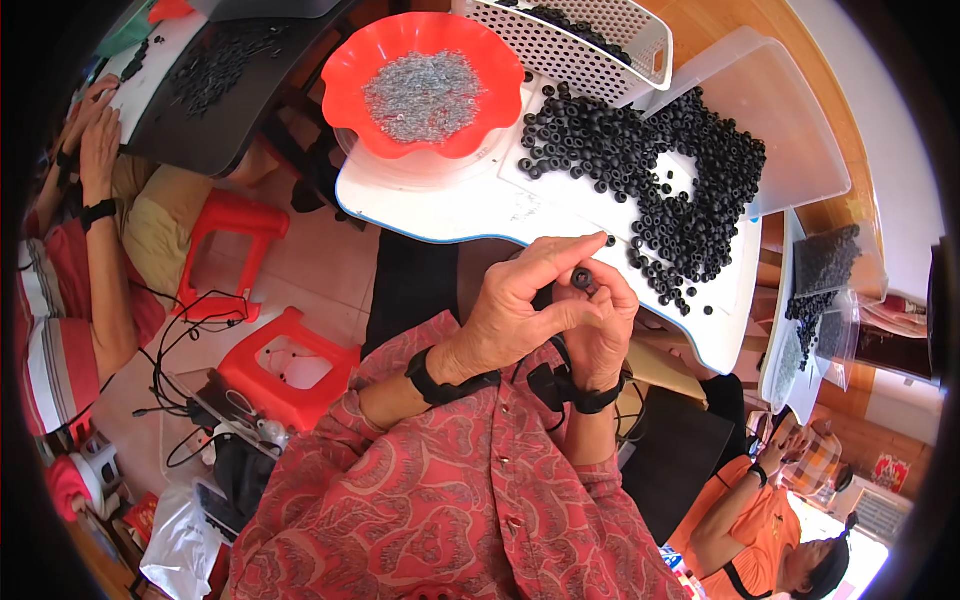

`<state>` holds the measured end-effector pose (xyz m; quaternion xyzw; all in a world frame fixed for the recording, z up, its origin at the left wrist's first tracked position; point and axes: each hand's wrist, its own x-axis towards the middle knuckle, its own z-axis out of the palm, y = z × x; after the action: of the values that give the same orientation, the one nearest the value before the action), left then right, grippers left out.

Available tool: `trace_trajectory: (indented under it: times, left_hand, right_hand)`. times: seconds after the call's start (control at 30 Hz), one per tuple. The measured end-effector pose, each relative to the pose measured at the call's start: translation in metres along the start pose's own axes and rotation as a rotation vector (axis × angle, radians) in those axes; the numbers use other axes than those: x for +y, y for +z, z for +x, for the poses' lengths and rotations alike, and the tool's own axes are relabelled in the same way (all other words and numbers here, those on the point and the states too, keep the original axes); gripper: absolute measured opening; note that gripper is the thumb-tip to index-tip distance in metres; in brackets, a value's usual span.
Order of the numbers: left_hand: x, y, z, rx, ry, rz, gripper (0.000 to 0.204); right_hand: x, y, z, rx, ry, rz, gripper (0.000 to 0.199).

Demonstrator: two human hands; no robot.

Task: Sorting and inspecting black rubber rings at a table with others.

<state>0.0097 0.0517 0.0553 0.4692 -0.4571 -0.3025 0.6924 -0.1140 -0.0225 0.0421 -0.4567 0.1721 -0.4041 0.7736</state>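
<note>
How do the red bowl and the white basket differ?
The bowl is red and round with a wavy rim; the basket is white and straight-sided. The bowl's wall looks solid; the basket's is full of holes. The bowl holds silvery pieces, the basket black pieces. Both hold small things.

At your left, you can see a near red stool (pixel 300 407) and a farther red stool (pixel 240 215), also black cables (pixel 183 408) and a white plastic bag (pixel 182 545). At your right is a person in orange (pixel 715 520).
</note>
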Motion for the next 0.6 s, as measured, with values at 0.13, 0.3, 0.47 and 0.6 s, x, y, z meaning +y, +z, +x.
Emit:
trace_trajectory:
  times: [0.13, 0.3, 0.47, 0.6]
  left_hand:
    - [0.006, 0.002, 0.003, 0.006, 0.026, 0.049, 0.065]
    - [0.010, 0.009, 0.005, 0.064, 0.118, 0.124, 0.063]
    - [0.003, 0.010, 0.004, 0.060, 0.127, 0.121, 0.059]
    - [0.001, 0.004, 0.006, -0.033, 0.053, 0.109, 0.049]
  right_hand:
    - [-0.003, 0.003, 0.000, 0.010, 0.040, 0.001, 0.044]
    - [-0.002, 0.001, -0.001, 0.013, 0.063, 0.032, 0.045]
    - [0.006, -0.009, -0.004, 0.044, 0.101, 0.141, 0.027]
    - [0.008, -0.006, -0.001, 0.091, 0.116, 0.154, 0.024]
